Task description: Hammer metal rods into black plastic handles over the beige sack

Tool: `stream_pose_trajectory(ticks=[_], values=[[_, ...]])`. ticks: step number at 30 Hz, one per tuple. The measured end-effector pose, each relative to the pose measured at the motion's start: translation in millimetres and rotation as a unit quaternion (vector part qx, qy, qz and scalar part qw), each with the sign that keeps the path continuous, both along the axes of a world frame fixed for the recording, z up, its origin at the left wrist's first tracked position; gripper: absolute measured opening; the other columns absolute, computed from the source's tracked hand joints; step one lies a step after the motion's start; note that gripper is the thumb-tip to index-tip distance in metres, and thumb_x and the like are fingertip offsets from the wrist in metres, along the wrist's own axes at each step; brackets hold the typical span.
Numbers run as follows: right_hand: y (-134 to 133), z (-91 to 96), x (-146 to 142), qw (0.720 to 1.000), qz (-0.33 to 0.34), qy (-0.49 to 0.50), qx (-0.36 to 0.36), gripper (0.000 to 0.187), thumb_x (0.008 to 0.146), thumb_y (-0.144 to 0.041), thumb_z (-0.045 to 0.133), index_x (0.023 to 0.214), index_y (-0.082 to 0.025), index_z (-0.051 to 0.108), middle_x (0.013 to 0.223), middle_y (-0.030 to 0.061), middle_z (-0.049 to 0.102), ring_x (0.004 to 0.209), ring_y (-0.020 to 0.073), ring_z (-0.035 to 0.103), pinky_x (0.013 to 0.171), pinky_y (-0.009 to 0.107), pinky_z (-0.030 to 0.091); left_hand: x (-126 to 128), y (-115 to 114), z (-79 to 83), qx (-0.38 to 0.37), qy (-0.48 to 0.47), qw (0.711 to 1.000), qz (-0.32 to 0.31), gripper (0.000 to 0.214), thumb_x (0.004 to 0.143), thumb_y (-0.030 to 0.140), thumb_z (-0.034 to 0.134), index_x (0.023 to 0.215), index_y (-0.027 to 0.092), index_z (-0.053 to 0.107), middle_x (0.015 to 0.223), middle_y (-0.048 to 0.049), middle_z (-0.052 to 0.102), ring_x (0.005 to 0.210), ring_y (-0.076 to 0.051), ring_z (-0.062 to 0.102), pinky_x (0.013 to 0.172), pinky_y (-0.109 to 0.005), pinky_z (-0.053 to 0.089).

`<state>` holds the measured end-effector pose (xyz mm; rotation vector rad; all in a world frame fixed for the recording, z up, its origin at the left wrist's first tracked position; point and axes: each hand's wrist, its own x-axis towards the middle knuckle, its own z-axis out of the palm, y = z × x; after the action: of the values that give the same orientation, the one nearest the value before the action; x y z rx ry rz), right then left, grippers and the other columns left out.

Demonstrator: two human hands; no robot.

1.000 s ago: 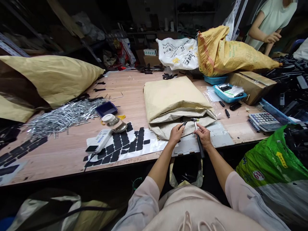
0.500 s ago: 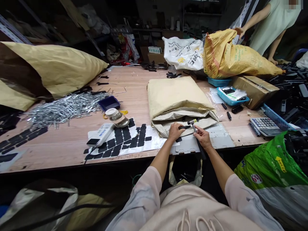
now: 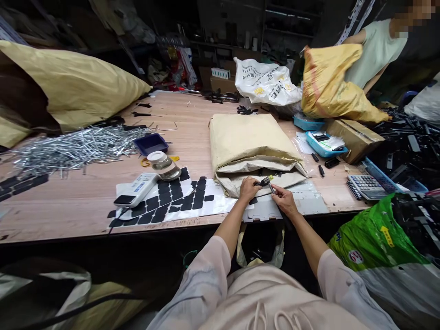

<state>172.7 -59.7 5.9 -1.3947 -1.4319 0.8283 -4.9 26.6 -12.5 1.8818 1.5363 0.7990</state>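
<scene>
My right hand [image 3: 286, 201] is closed around a small hammer [image 3: 271, 187] with a metal shaft, a yellow-ended head and a dark handle. Its head touches or nearly touches a slim black part [image 3: 263, 182], which my left hand [image 3: 249, 189] pinches. Both hands are close together at the open mouth of a folded tan paper sack [image 3: 247, 133]. Beneath them lies a grey sheet [image 3: 302, 201] along the table's front edge. The far end of the black part is hard to make out.
Metal rods [image 3: 75, 149] are heaped at the left beside a dark blue tray [image 3: 151, 144]. A glass jar [image 3: 168, 169], a white device [image 3: 137, 190] and black pads [image 3: 165, 197] sit nearer. At right are a calculator [image 3: 367, 185] and green sack [image 3: 367, 229]. Another person [image 3: 374, 50] stands behind a yellow sack [image 3: 330, 78].
The hammer's head has shifted left and slightly down, closer to the black part in my left hand. The other person and the yellow sack have moved. The view has turned slightly.
</scene>
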Motion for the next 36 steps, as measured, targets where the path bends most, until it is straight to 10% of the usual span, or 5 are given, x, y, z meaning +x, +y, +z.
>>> stream_pose_trajectory(ticks=[9, 16, 22, 28, 36], values=[[2.8, 1.6, -9.7, 1.000, 0.016, -0.008, -0.001, 0.051, 0.073, -0.031, 0.067, 0.122, -0.017, 0.073, 0.073, -0.0019, 0.058, 0.054, 0.0079, 0.038, 0.052, 0.023, 0.035, -0.5, -2.9, 5.2, -0.010, 0.016, 1.000, 0.000, 0.014, 0.076, 0.027, 0.076, 0.088, 0.023, 0.077, 0.094, -0.0024, 0.065, 0.099, -0.020, 0.054, 0.086, -0.029, 0.043], [8.4, -3.5, 1.8, 0.981, -0.087, 0.175, 0.012, 0.057, 0.071, -0.037, 0.071, 0.124, -0.016, 0.071, 0.063, -0.0037, 0.059, 0.050, 0.0102, 0.046, 0.050, 0.026, 0.039, -2.8, -6.8, 19.9, -0.012, 0.007, 1.000, -0.017, 0.014, 0.078, 0.023, 0.073, 0.092, 0.023, 0.076, 0.095, -0.0044, 0.064, 0.103, -0.023, 0.054, 0.090, -0.034, 0.045], [10.2, -0.7, 2.7, 0.968, -0.095, 0.233, 0.001, 0.060, 0.071, -0.035, 0.072, 0.127, -0.014, 0.068, 0.063, -0.0032, 0.064, 0.044, 0.0093, 0.047, 0.046, 0.025, 0.038, -9.4, -84.6, 35.7, 0.056, -0.101, 0.991, -0.068, 0.025, 0.096, 0.032, 0.048, 0.112, 0.022, 0.064, 0.105, -0.0059, 0.066, 0.099, -0.020, 0.060, 0.089, -0.031, 0.046], [12.0, -4.1, 1.9, 0.965, -0.089, 0.247, 0.010, 0.059, 0.069, -0.033, 0.072, 0.124, -0.012, 0.070, 0.059, -0.0042, 0.063, 0.042, 0.0096, 0.048, 0.047, 0.026, 0.037, -27.6, -203.8, 3.0, -0.088, 0.046, 0.969, -0.228, 0.031, 0.098, 0.045, 0.036, 0.110, 0.028, 0.058, 0.090, -0.0052, 0.068, 0.085, -0.021, 0.065, 0.083, -0.032, 0.045], [10.9, -4.4, -0.2, 0.966, -0.090, 0.243, 0.004, 0.060, 0.067, -0.034, 0.073, 0.123, -0.012, 0.071, 0.058, -0.0043, 0.062, 0.041, 0.0096, 0.046, 0.043, 0.025, 0.037, -15.5, -199.3, -40.3, -0.194, 0.209, 0.944, -0.167, 0.031, 0.101, 0.039, 0.033, 0.107, 0.023, 0.058, 0.090, -0.0074, 0.073, 0.091, -0.025, 0.070, 0.079, -0.032, 0.043]])
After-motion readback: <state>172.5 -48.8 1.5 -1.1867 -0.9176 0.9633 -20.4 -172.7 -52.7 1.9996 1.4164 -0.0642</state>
